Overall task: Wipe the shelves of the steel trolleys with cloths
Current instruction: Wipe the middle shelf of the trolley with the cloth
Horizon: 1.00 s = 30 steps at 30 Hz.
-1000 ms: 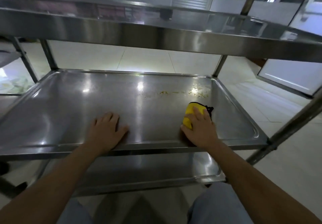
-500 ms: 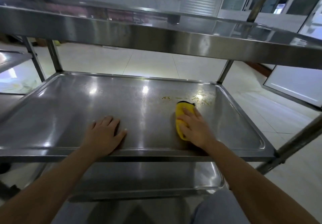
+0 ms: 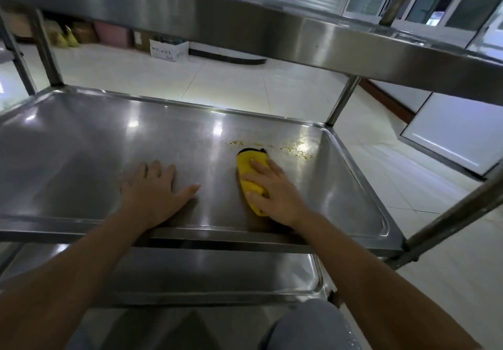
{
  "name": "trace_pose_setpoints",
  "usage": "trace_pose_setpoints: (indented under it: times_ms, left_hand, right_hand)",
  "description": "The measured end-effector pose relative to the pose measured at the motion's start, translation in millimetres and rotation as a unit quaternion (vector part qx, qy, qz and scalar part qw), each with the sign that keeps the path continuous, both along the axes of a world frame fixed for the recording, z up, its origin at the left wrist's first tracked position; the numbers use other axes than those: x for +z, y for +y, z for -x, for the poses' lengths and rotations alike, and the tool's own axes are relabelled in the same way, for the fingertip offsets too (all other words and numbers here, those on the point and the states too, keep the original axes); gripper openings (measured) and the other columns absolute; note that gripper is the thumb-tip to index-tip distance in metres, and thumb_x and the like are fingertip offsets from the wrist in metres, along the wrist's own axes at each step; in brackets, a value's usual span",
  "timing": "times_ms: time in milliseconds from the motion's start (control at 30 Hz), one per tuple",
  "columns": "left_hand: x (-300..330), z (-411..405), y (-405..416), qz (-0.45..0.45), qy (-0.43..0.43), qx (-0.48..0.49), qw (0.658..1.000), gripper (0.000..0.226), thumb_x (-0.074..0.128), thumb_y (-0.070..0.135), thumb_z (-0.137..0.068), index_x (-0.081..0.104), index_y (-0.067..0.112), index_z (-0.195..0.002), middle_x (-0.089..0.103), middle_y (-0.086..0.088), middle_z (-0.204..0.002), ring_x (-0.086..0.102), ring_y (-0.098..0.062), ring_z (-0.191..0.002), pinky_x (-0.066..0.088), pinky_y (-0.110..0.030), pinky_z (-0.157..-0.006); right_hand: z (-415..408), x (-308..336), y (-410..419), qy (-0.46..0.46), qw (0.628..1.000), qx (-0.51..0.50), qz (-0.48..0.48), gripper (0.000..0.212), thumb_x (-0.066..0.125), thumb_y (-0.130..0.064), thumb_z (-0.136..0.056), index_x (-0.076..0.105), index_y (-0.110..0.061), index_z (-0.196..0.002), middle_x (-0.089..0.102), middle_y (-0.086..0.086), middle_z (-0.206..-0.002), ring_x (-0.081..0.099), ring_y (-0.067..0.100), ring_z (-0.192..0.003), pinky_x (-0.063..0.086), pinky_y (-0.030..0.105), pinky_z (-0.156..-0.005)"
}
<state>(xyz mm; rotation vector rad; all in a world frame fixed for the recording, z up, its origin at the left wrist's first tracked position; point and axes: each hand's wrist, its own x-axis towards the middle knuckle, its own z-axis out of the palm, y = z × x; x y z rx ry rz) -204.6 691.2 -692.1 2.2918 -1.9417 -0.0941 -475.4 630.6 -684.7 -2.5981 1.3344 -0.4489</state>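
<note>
A steel trolley stands in front of me with its middle shelf (image 3: 81,153) at hand height. My right hand (image 3: 275,191) presses a folded yellow cloth (image 3: 249,168) flat on the shelf, right of centre. Yellowish crumbs and smears (image 3: 295,149) lie just beyond the cloth, towards the far right corner. My left hand (image 3: 155,189) rests palm down on the shelf with fingers spread, holding nothing. The top shelf (image 3: 245,20) runs overhead and the bottom shelf (image 3: 217,276) shows below.
Trolley posts stand at the far right (image 3: 341,99), near right (image 3: 457,211) and far left (image 3: 46,47). A white cardboard box (image 3: 168,49) and bags sit on the tiled floor behind. My knees are under the front edge.
My right hand has slid the yellow cloth leftwards and farther in, towards the crumbs. My left hand has stayed flat in place. My head has tilted up, showing more floor behind.
</note>
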Motion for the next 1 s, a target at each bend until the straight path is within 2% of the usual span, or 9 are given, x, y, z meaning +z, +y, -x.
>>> trace_pose_setpoints:
  times_ms: [167, 267, 367, 433, 567, 633, 700, 867, 1000]
  left_hand:
    - [-8.4, -1.7, -6.7, 0.022, -0.035, -0.010, 0.999, 0.095, 0.007, 0.089, -0.071, 0.029, 0.032, -0.144, 0.026, -0.004, -0.153, 0.020, -0.030, -0.141, 0.013, -0.064, -0.111]
    - [-15.0, -3.3, -10.8, 0.037, -0.019, -0.031, 0.999, 0.100, 0.005, 0.090, -0.065, 0.033, 0.035, -0.143, 0.028, 0.000, -0.154, 0.021, -0.027, -0.143, 0.011, -0.064, -0.111]
    - [-19.3, -2.0, -13.4, 0.046, -0.021, -0.046, 0.998, 0.102, 0.004, 0.090, -0.065, 0.032, 0.034, -0.145, 0.027, 0.001, -0.155, 0.020, -0.024, -0.144, 0.012, -0.059, -0.112]
    - [-21.6, -3.4, -14.1, 0.050, -0.019, -0.049, 0.997, 0.104, 0.004, 0.092, -0.064, 0.031, 0.032, -0.146, 0.026, 0.001, -0.156, 0.019, -0.023, -0.145, 0.012, -0.056, -0.113]
    - [-24.0, -7.3, -14.3, 0.047, -0.007, -0.039, 0.998, 0.108, 0.003, 0.092, -0.062, 0.030, 0.032, -0.148, 0.024, 0.002, -0.158, 0.017, -0.020, -0.146, 0.010, -0.049, -0.116]
    - [-23.9, -8.0, -13.7, 0.040, -0.013, -0.042, 0.998, 0.107, 0.002, 0.091, -0.062, 0.027, 0.033, -0.149, 0.022, 0.003, -0.159, 0.015, -0.019, -0.146, 0.011, -0.048, -0.116]
    - [-23.2, -8.2, -12.1, 0.041, -0.010, -0.046, 0.998, 0.105, 0.003, 0.090, -0.063, 0.026, 0.034, -0.149, 0.021, 0.003, -0.159, 0.015, -0.018, -0.146, 0.010, -0.047, -0.117]
    - [-18.1, -4.6, -9.0, 0.040, 0.015, -0.037, 0.998, 0.104, 0.005, 0.089, -0.062, 0.026, 0.036, -0.149, 0.019, 0.005, -0.159, 0.011, -0.017, -0.147, 0.007, -0.045, -0.118]
    - [-17.0, 0.4, -8.3, 0.043, 0.006, -0.035, 0.998, 0.104, 0.004, 0.089, -0.061, 0.025, 0.036, -0.148, 0.019, 0.005, -0.159, 0.011, -0.018, -0.147, 0.007, -0.046, -0.117]
  right_hand:
    - [103.7, 0.7, -38.5, -0.012, 0.984, -0.175, 0.005, 0.062, 0.052, -0.033, -0.095, 0.024, -0.030, -0.150, 0.014, -0.008, -0.160, 0.003, 0.021, -0.148, 0.009, 0.041, -0.117]
    - [128.9, 2.0, -59.4, -0.016, 0.966, -0.257, -0.006, 0.058, 0.048, -0.040, -0.095, 0.028, -0.031, -0.149, 0.016, -0.009, -0.160, 0.004, 0.022, -0.147, 0.009, 0.045, -0.117]
    - [99.2, 1.0, -74.8, -0.009, 0.959, -0.284, 0.005, 0.055, 0.044, -0.043, -0.093, 0.035, -0.030, -0.146, 0.021, -0.008, -0.159, 0.009, 0.024, -0.147, 0.014, 0.047, -0.117]
    - [59.4, 0.2, -79.8, 0.008, 0.971, -0.240, 0.004, 0.054, 0.043, -0.044, -0.094, 0.035, -0.029, -0.146, 0.019, -0.008, -0.159, 0.007, 0.024, -0.147, 0.012, 0.045, -0.118]
    - [-18.4, -1.5, -76.8, 0.030, 0.998, -0.064, -0.001, 0.059, 0.042, -0.051, -0.091, 0.029, -0.037, -0.147, 0.013, -0.016, -0.159, 0.001, 0.015, -0.148, 0.010, 0.043, -0.119]
    - [-21.8, -1.4, -80.9, 0.015, 1.000, -0.003, -0.015, 0.059, 0.043, -0.052, -0.090, 0.030, -0.041, -0.146, 0.014, -0.020, -0.158, 0.002, 0.011, -0.147, 0.012, 0.041, -0.118]
    - [-0.2, 0.1, -95.0, 0.011, 1.000, 0.006, -0.007, 0.056, 0.048, -0.047, -0.091, 0.033, -0.040, -0.145, 0.017, -0.017, -0.158, 0.007, 0.012, -0.147, 0.014, 0.040, -0.118]
    - [96.2, 7.1, -142.5, 0.010, 0.979, -0.202, 0.010, 0.048, 0.047, -0.036, -0.095, 0.045, -0.023, -0.142, 0.028, 0.012, -0.154, 0.022, 0.031, -0.142, 0.021, 0.050, -0.115]
    - [108.4, 11.0, -160.1, 0.016, 0.961, -0.275, -0.029, 0.050, 0.041, -0.037, -0.092, 0.046, -0.023, -0.140, 0.032, 0.012, -0.151, 0.025, 0.033, -0.140, 0.024, 0.050, -0.114]
